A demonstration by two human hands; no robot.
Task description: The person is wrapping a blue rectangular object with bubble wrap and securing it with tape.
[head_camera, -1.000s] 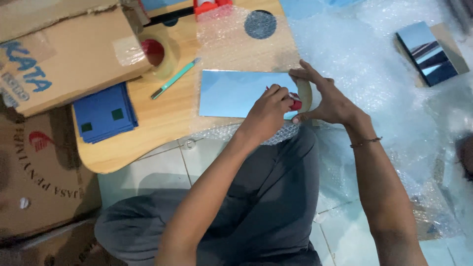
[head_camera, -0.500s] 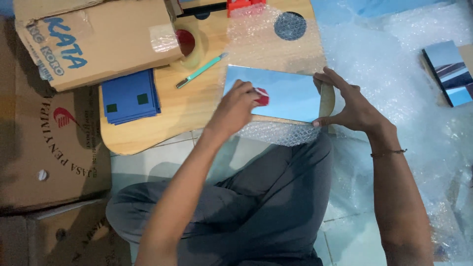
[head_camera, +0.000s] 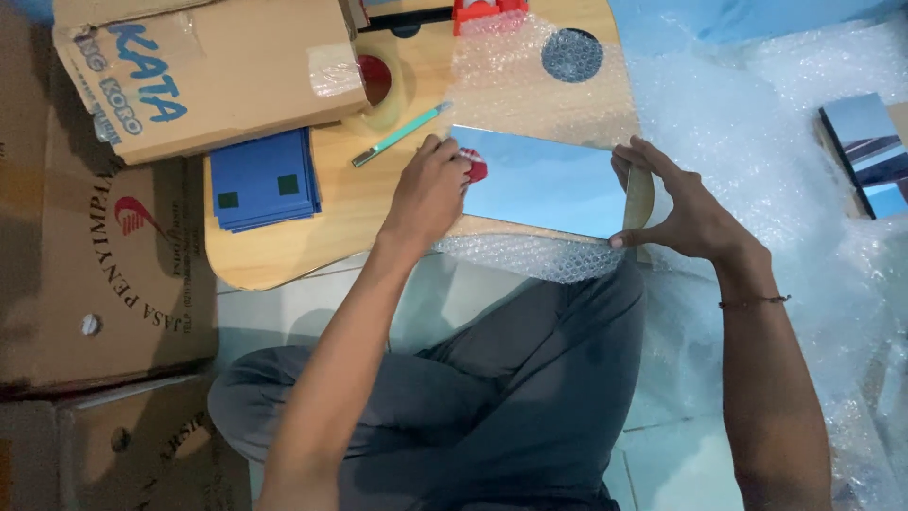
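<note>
**Both hands on a mirror panel at a low wooden table**

A shiny blue rectangular panel point(head_camera: 544, 180) lies flat on a sheet of bubble wrap point(head_camera: 530, 255) near the front edge of a low wooden table point(head_camera: 284, 251). Its surface reflects pale blue light. The left hand point(head_camera: 430, 189) rests at the panel's left end, fingers curled closed around a small red thing point(head_camera: 476, 166) that it presses against the panel; what that red thing is I cannot tell. The right hand point(head_camera: 676, 203) is at the panel's right end, fingers spread, thumb at the near corner and forefinger reaching along the far side, so the panel's short edge sits between them. A thin cord bracelet point(head_camera: 754, 303) circles that wrist.

On the table, just beyond the left hand, lies a teal cutter point(head_camera: 402, 134), and beside it a roll of clear tape point(head_camera: 378, 90) tucked partly under a cardboard box point(head_camera: 208, 71). A stack of blue sheets point(head_camera: 265, 180) sits at the table's left end. Farther back a dark round disc point(head_camera: 572, 55) lies under more wrap, with a red tape dispenser point(head_camera: 487, 14) at the top edge.

The person sits cross-legged in grey trousers point(head_camera: 492, 378) on a tiled floor. Flat cartons point(head_camera: 95, 274) lean on the left; loose wrap point(head_camera: 785, 170) covers the floor on the right, with another panel point(head_camera: 865, 151) lying on it.
</note>
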